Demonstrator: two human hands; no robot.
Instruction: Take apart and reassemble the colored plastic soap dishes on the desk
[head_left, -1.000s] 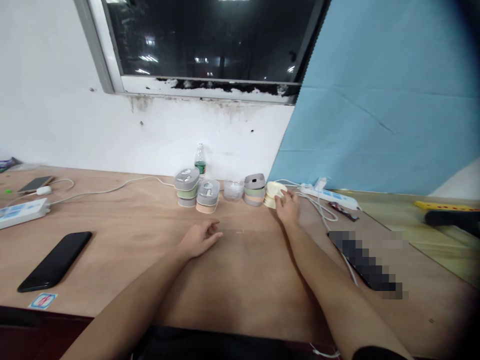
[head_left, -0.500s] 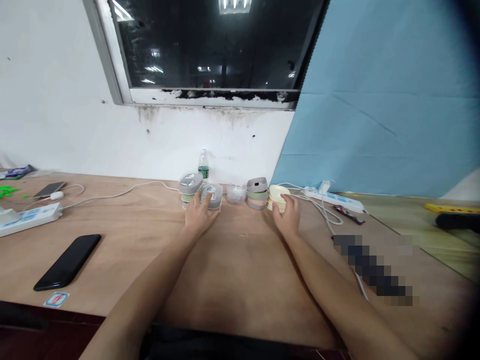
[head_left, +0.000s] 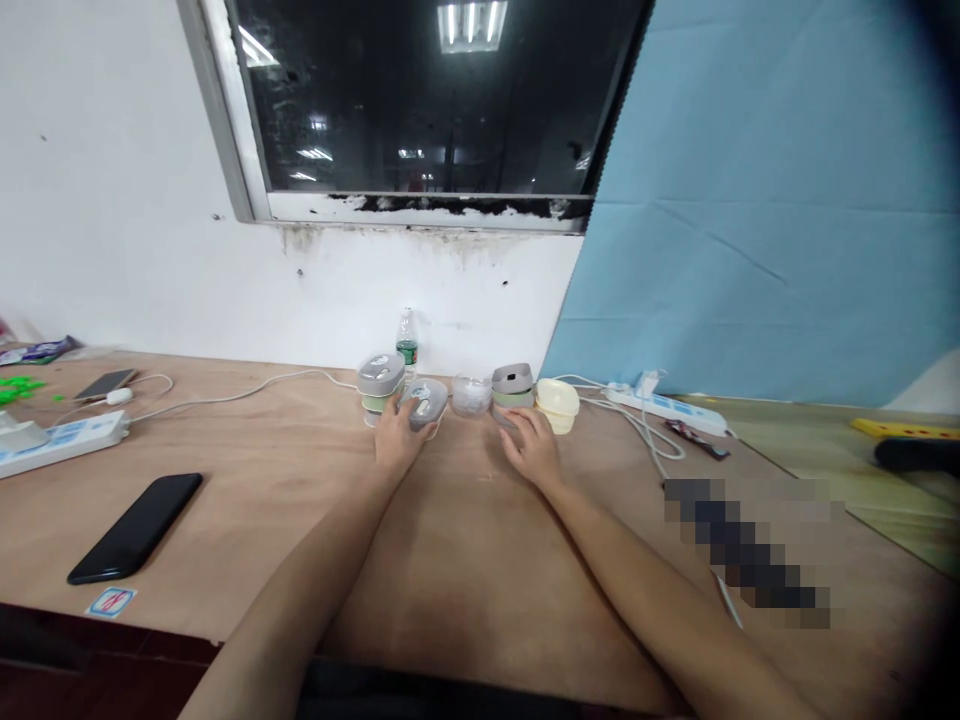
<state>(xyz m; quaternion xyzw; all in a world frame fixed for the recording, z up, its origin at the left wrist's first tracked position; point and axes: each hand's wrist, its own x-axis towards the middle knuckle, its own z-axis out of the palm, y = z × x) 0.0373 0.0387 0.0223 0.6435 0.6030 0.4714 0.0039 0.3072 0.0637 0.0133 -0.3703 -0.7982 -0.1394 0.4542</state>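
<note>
My left hand (head_left: pixel 397 440) is curled over a grey-lidded round plastic container (head_left: pixel 424 403), which tilts under my fingers. Just left of it stands a stack of grey and pale green containers (head_left: pixel 380 385). My right hand (head_left: pixel 531 450) rests its fingertips at the foot of another grey and green stack (head_left: pixel 512 385). Whether it grips a piece there is hard to tell. A clear plastic tub (head_left: pixel 471 396) sits between my hands. A cream-coloured plastic cup (head_left: pixel 557 405) stands just right of my right hand.
A water bottle (head_left: pixel 406 342) stands against the wall behind the containers. A black phone (head_left: pixel 135 528) and a power strip (head_left: pixel 64 443) lie on the wooden table (head_left: pixel 480 560) at left. Another power strip (head_left: pixel 666 408) and white cables lie at right, near a pixelated patch.
My right hand has moved left from the cream stack to the grey and green stack. My left hand has tilted the grey-lidded container. The view has tilted slightly.
</note>
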